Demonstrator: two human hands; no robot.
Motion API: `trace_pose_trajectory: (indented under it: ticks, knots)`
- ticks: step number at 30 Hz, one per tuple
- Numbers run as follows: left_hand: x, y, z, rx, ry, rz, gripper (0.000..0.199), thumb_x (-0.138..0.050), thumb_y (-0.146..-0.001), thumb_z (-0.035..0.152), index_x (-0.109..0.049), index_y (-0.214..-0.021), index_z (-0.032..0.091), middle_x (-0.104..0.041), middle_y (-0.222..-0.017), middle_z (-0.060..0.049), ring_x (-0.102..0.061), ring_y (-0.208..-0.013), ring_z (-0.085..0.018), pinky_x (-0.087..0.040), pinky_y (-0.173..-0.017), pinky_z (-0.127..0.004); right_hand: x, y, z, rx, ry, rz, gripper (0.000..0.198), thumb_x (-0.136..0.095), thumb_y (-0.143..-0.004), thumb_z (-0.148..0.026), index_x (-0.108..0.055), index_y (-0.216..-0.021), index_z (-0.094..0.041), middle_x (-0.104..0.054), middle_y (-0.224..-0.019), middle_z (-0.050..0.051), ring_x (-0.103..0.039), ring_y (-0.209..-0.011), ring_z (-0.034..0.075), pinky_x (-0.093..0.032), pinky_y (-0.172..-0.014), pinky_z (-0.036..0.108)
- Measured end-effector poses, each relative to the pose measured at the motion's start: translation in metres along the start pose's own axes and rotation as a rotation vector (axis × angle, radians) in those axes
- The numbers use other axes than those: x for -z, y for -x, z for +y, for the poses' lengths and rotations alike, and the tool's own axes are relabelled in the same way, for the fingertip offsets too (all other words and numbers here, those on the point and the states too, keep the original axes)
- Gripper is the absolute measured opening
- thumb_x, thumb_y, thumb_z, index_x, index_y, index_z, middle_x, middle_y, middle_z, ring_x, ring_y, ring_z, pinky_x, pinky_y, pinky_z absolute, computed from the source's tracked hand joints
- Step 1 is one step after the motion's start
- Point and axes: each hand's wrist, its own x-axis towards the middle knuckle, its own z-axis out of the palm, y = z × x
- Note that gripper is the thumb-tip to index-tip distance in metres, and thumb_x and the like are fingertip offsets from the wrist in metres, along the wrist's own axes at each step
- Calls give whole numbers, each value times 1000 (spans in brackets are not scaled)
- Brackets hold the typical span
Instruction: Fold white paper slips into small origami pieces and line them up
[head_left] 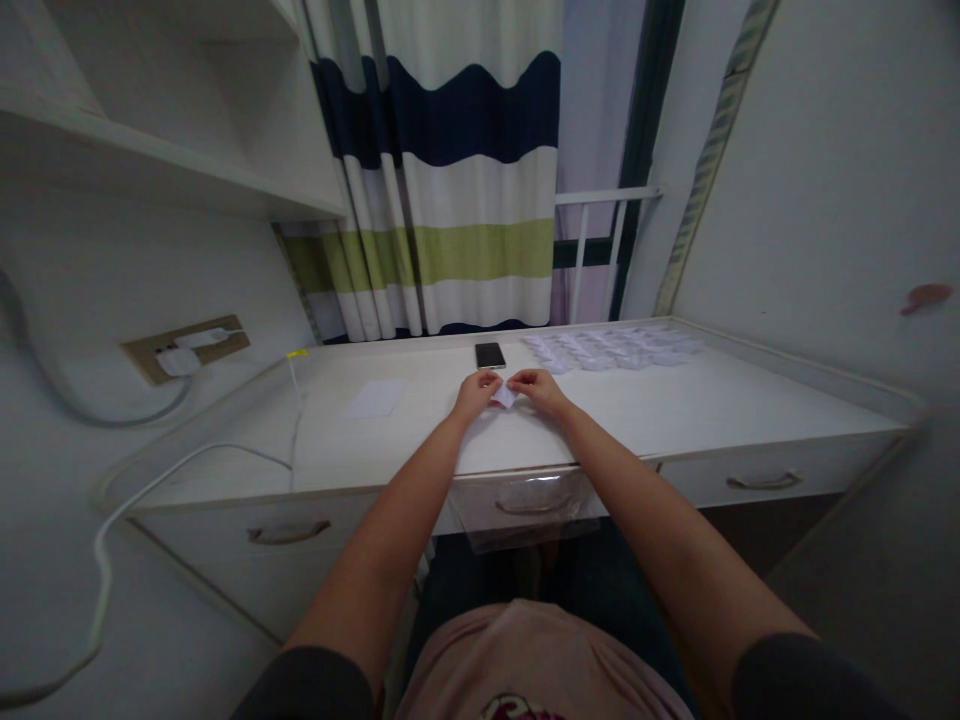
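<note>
Between my hands is a small folded piece of paper [504, 395], white with a reddish patch at its lower left. My left hand [478, 391] pinches its left side, and my right hand [540, 388] pinches the right side near the top. Both hands are just above the white desk [427, 440], close to its front middle. Right behind them lies a black phone [490, 355]. Many small folded white papers [607, 348] are set out in rows at the back right. A flat stack or sheet of white paper [376, 397] lies to the left.
A clear plastic sheet [525, 510] hangs over the front edge before the middle drawer. A white cable [247, 450] crosses the desk's left end, near a wall socket [186, 348]. Shelves [165, 160] overhang at upper left. A striped curtain [480, 200] hangs behind the desk.
</note>
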Motion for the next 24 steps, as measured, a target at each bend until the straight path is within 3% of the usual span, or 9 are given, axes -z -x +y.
trace_pose_trajectory:
  ticks: [5, 14, 24]
  knots:
    - [0, 1, 1, -5, -25, -25, 21, -71, -61, 23, -55, -67, 12, -55, -62, 0, -55, -58, -11, -52, -48, -25, 0, 1, -3, 19, 31, -23, 24, -64, -58, -37, -66, -63, -13, -63, -61, 4, -52, -59, 14, -42, -57, 28]
    - [-3, -1, 3, -27, -6, 47, 15, -66, -62, 18, -52, -64, 13, -53, -60, 1, -54, -56, -10, -50, -45, -22, -1, -1, 1, 32, 37, 28, 24, -62, -61, -38, -63, -65, -14, -61, -61, 3, -52, -60, 14, -41, -56, 26]
    - [6, -2, 7, -137, 229, 168, 12, -58, -70, 23, -54, -78, 15, -60, -76, -1, -59, -74, -11, -53, -69, -30, 2, -6, 6, -28, -234, 223, 38, -64, -58, -51, -50, -74, -20, -53, -66, -3, -54, -60, 11, -46, -52, 23]
